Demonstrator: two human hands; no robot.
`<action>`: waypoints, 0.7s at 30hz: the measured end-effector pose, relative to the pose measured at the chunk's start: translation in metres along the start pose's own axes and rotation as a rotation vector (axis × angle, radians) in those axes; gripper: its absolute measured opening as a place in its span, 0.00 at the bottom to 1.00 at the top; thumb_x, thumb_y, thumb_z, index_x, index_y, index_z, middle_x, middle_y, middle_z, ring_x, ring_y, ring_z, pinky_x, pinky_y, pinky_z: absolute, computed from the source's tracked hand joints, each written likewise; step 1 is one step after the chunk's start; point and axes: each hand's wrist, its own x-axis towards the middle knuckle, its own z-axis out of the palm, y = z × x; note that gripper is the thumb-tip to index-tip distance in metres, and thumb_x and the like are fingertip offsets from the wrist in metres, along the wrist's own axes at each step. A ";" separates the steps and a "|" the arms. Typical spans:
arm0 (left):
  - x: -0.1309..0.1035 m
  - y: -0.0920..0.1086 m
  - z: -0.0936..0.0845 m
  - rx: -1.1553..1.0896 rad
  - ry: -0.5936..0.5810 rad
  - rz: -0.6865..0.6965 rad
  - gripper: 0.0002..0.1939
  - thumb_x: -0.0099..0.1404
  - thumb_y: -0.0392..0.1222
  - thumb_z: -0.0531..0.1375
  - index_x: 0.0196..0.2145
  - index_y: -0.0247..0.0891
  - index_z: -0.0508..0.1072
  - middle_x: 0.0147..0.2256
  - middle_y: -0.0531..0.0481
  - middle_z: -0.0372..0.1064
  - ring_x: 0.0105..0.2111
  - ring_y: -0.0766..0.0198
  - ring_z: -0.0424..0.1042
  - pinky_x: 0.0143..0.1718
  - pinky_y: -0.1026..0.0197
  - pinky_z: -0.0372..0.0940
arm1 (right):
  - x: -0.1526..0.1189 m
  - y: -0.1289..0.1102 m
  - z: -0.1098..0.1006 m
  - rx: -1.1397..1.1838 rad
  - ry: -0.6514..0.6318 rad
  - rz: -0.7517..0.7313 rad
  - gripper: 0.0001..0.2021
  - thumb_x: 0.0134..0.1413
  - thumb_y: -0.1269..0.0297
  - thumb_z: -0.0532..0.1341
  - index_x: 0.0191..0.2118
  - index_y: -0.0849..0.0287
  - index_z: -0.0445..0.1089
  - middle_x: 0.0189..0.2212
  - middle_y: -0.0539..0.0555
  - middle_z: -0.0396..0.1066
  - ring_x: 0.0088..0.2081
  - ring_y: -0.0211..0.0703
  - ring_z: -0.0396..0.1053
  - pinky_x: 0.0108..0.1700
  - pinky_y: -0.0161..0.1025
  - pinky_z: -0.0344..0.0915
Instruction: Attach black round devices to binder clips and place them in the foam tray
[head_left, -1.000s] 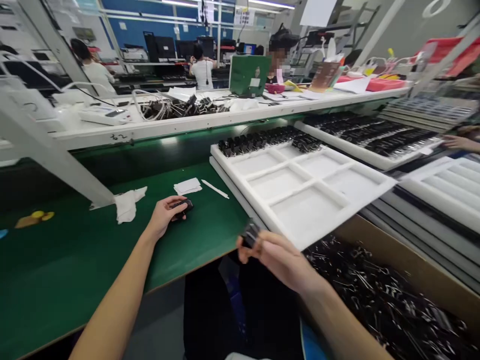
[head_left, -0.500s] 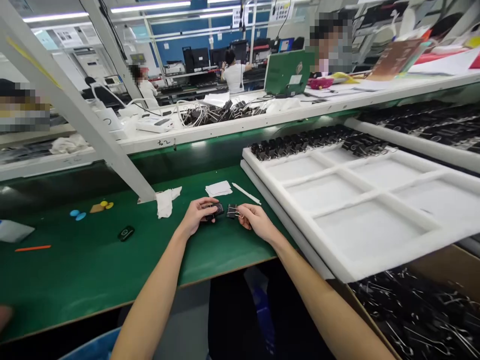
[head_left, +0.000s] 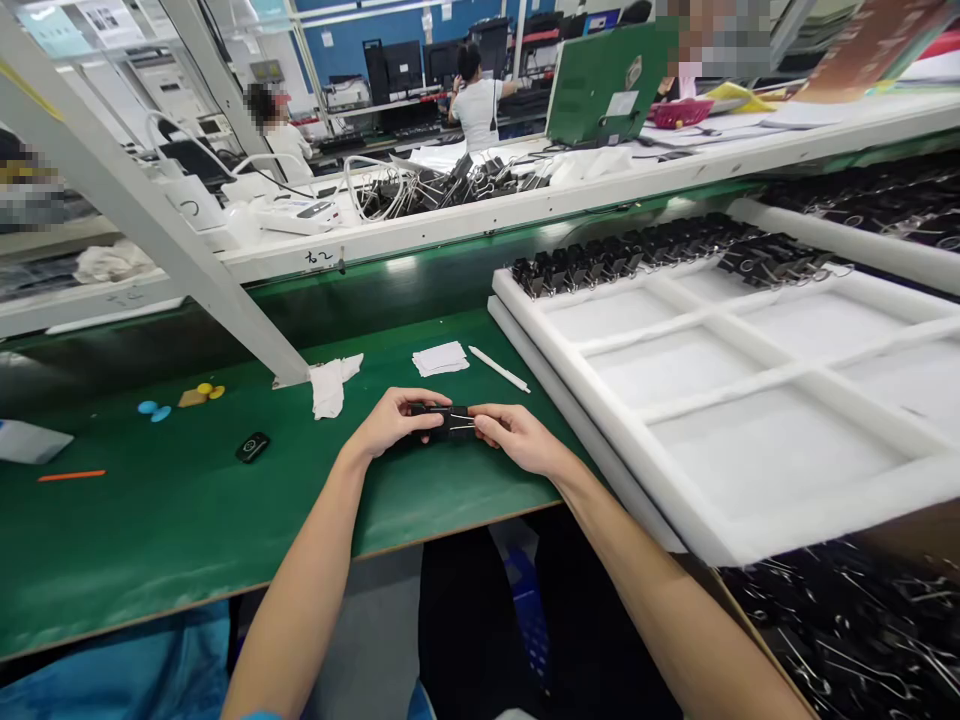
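Note:
Over the green table mat, my left hand (head_left: 391, 424) is closed around a small dark object (head_left: 429, 409), mostly hidden by the fingers. My right hand (head_left: 511, 436) pinches the wire handles of a black binder clip (head_left: 453, 424). The clip's black body meets the right end of the dark object; whether its jaws are over that edge, I cannot tell. A stack of white paper slips (head_left: 440, 358) and a white pen (head_left: 499, 369) lie just beyond my hands. To the left sits a small black rounded device (head_left: 253, 447).
At right, a white foam tray (head_left: 679, 400) has binder clips (head_left: 622, 262) along its far side. Below it is a box of loose binder clips (head_left: 862, 640). A crumpled tissue (head_left: 328, 388) lies by a slanted white post (head_left: 217, 290). People work beyond the shelf (head_left: 420, 235).
The binder clip in my right hand has moved left, closing the gap to the dark object in my left hand. The camera view has shifted slightly.

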 end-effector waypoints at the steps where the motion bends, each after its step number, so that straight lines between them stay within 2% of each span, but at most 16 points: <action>1: 0.000 0.001 0.000 0.014 -0.005 -0.002 0.20 0.57 0.49 0.72 0.45 0.36 0.82 0.41 0.42 0.77 0.29 0.63 0.74 0.29 0.60 0.73 | 0.000 0.000 0.000 -0.004 -0.002 -0.001 0.22 0.69 0.49 0.58 0.53 0.64 0.76 0.32 0.53 0.68 0.31 0.42 0.62 0.32 0.37 0.58; 9: -0.003 0.008 0.001 0.120 0.001 0.001 0.19 0.59 0.49 0.70 0.45 0.36 0.83 0.37 0.44 0.79 0.24 0.66 0.72 0.29 0.62 0.70 | 0.002 -0.004 0.002 0.006 0.011 0.015 0.22 0.67 0.49 0.59 0.51 0.64 0.76 0.31 0.53 0.68 0.30 0.42 0.62 0.31 0.37 0.57; 13: -0.003 0.010 0.003 0.101 0.028 0.001 0.21 0.58 0.50 0.71 0.45 0.35 0.83 0.39 0.42 0.79 0.24 0.65 0.72 0.28 0.61 0.70 | 0.001 -0.005 0.002 0.008 0.023 0.006 0.23 0.67 0.47 0.59 0.50 0.64 0.77 0.30 0.52 0.67 0.28 0.41 0.60 0.29 0.36 0.55; 17: -0.004 0.010 0.002 0.136 0.043 0.011 0.20 0.59 0.51 0.70 0.46 0.37 0.83 0.39 0.42 0.79 0.23 0.65 0.71 0.29 0.61 0.69 | 0.004 0.001 0.004 0.029 0.033 0.001 0.23 0.67 0.47 0.59 0.49 0.64 0.76 0.31 0.54 0.69 0.29 0.42 0.63 0.31 0.37 0.58; 21: -0.005 0.012 0.006 0.133 0.053 0.053 0.21 0.58 0.52 0.70 0.45 0.36 0.83 0.40 0.41 0.79 0.25 0.63 0.72 0.29 0.60 0.70 | 0.010 0.000 0.011 0.132 0.093 0.013 0.25 0.61 0.49 0.64 0.56 0.63 0.71 0.34 0.54 0.72 0.29 0.43 0.68 0.32 0.37 0.63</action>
